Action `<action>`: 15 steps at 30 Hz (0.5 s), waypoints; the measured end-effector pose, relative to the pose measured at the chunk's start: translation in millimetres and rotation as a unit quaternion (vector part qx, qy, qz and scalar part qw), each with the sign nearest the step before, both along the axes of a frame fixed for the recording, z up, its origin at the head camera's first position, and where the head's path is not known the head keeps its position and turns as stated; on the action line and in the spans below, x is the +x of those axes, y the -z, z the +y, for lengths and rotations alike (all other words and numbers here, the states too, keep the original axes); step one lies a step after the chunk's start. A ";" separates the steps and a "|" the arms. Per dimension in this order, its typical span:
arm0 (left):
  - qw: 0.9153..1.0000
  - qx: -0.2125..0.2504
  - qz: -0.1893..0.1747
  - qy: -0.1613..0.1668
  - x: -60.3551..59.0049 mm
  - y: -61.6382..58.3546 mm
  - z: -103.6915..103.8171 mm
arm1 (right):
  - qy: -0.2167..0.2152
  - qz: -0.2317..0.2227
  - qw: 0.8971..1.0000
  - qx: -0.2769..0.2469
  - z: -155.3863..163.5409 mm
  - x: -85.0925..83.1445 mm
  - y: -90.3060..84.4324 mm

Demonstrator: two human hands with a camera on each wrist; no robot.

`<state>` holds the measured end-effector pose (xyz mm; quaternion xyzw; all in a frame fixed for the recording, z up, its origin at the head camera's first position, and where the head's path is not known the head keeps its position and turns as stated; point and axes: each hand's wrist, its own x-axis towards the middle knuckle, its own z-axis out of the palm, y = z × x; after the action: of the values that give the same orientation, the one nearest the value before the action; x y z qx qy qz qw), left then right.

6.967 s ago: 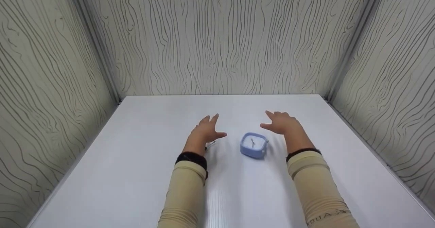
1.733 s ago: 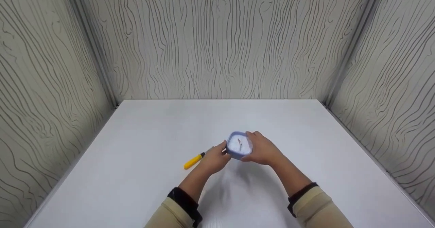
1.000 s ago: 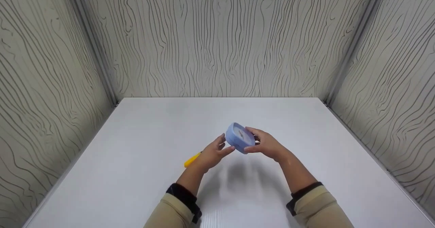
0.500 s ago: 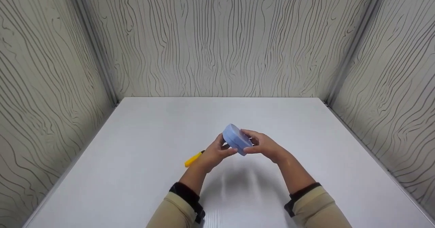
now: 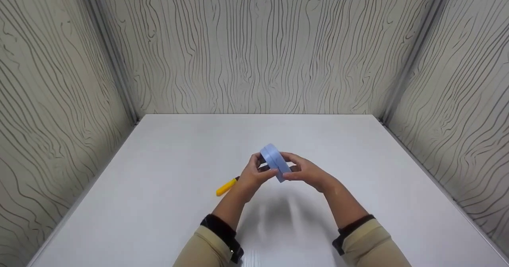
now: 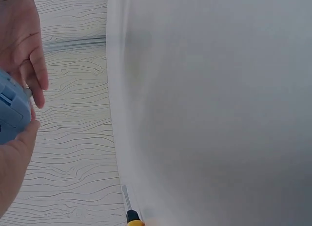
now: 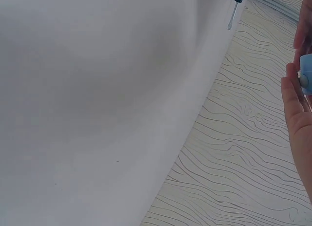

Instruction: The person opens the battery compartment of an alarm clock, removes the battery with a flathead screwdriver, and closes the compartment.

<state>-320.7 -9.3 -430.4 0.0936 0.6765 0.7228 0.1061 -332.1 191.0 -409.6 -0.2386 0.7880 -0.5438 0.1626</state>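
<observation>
Both hands hold a light-blue alarm clock (image 5: pixel 272 155) up above the white table (image 5: pixel 175 151). It is tilted, its side rim facing the head camera and its dial hidden. My left hand (image 5: pixel 250 176) grips the left side, thumb in front and fingers behind. On the other side my right hand (image 5: pixel 308 172) holds it between thumb and fingers. The left wrist view shows part of the clock's back (image 6: pixel 10 109), with slots and a panel seam. A small round knob (image 7: pixel 303 81) projects from the clock near the right fingers in the right wrist view.
A screwdriver with a yellow handle (image 5: pixel 226 187) lies on the table just left of my left hand; its metal shaft (image 6: pixel 126 197) shows in the left wrist view. Wood-grain panels (image 5: pixel 254 48) enclose the table at the back and both sides.
Earlier the clock lay face up on the table between two open hands. Both hands have since taken hold, lifted it and turned its dial away from the head camera.
</observation>
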 end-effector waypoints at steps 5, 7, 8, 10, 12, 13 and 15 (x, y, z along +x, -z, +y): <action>1.000 0.004 0.008 -0.015 -0.2 -3.2 -1.0 | 0.013 0.019 1.000 -0.008 -7.6 10.2 -13.0; 1.000 -0.008 0.012 -0.022 -0.1 -4.4 -0.9 | 0.015 0.027 0.999 -0.006 -11.2 16.5 -20.2; 0.999 -0.014 0.013 -0.025 -0.1 -4.9 -0.7 | 0.016 0.032 0.999 -0.002 -12.7 19.5 -23.3; 0.999 -0.028 0.013 -0.029 0.1 -5.7 -0.1 | 0.019 0.043 0.999 0.005 -14.9 22.9 -26.0; 0.999 -0.040 0.008 -0.032 0.6 -6.3 0.9 | 0.027 0.052 0.998 0.013 -15.7 21.6 -22.7; 0.998 -0.045 0.003 -0.034 0.8 -6.6 1.5 | 0.032 0.059 0.998 0.018 -15.8 20.1 -19.9; 0.997 -0.059 -0.009 -0.038 1.3 -7.1 2.9 | 0.046 0.072 0.996 0.031 -16.4 16.9 -14.1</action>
<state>-319.4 -6.5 -423.3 0.0550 0.7202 0.6857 0.0897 -315.2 174.6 -395.5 -0.2354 0.8243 -0.5073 0.0879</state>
